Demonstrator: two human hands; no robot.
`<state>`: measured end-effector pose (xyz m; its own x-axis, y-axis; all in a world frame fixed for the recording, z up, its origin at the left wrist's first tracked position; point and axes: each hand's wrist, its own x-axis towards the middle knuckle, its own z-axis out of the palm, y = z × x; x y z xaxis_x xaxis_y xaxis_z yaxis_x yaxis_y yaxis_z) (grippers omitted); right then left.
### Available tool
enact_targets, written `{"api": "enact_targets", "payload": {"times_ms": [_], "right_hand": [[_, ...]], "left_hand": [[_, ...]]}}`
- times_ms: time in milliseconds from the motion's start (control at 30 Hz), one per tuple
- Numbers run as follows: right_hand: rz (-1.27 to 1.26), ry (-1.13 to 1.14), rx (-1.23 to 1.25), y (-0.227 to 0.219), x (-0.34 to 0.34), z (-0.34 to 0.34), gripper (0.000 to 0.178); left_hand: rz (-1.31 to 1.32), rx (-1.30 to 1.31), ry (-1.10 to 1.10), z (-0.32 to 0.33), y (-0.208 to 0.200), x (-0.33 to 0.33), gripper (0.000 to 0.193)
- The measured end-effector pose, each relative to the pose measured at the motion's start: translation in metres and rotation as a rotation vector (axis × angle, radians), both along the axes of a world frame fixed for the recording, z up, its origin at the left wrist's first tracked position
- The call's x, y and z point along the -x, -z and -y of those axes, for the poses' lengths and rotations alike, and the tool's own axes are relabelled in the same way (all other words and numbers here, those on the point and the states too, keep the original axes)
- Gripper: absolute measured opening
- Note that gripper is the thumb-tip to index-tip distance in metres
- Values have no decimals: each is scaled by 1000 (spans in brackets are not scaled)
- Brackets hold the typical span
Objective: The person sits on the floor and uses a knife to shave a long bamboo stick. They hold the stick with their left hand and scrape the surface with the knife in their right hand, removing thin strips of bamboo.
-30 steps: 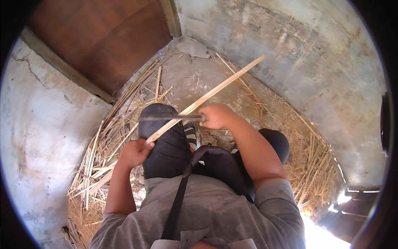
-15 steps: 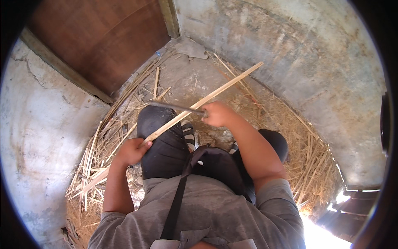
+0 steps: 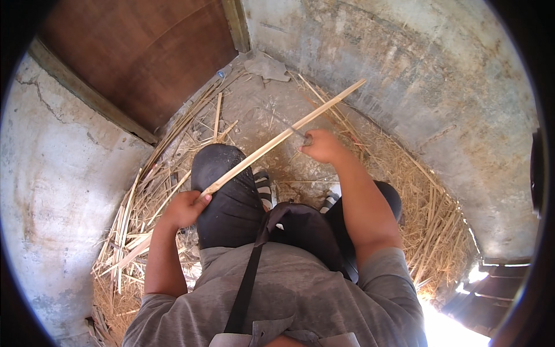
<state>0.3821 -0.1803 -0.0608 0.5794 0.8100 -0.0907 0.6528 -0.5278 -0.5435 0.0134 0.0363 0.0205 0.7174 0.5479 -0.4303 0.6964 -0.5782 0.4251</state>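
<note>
My left hand [image 3: 186,209] is closed around the near end of a long, pale split-bamboo strip [image 3: 263,149], beside my left knee [image 3: 217,165]. From there the strip slants up to the far right across my leg. In my right hand [image 3: 325,147] is the handle of a long, thin-bladed knife [image 3: 303,137], its fingers wrapped round it. The blade meets the strip beyond its middle and points up and left; motion smears it, so its far end is faint.
Shavings and thin strips [image 3: 433,222] are heaped along the right wall [image 3: 439,115]. More long strips [image 3: 130,214] lie by the left wall [image 3: 63,191]. A brown panel [image 3: 144,58] stands far left, and a flat stone [image 3: 267,68] lies in the far corner.
My right hand has moved away and slightly right along the strip with the knife, whose blade has swung to point farther away. The strip's far end has risen a little; my left hand stays put.
</note>
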Motion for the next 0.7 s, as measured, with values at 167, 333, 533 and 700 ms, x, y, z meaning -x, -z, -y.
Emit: {"api": "enact_targets", "payload": {"times_ms": [167, 333, 533, 700], "right_hand": [[-31, -264, 31, -6, 40, -21, 44], [-32, -373, 51, -22, 55, -27, 42], [-77, -163, 60, -9, 17, -12, 47], [-31, -40, 22, 14, 3, -6, 51]], "left_hand": [[-18, 0, -5, 2, -3, -2, 58], [-27, 0, -7, 0, -1, 0, 58], [12, -1, -5, 1, 3, 1, 58], [-2, -41, 2, 7, -4, -4, 57]]}}
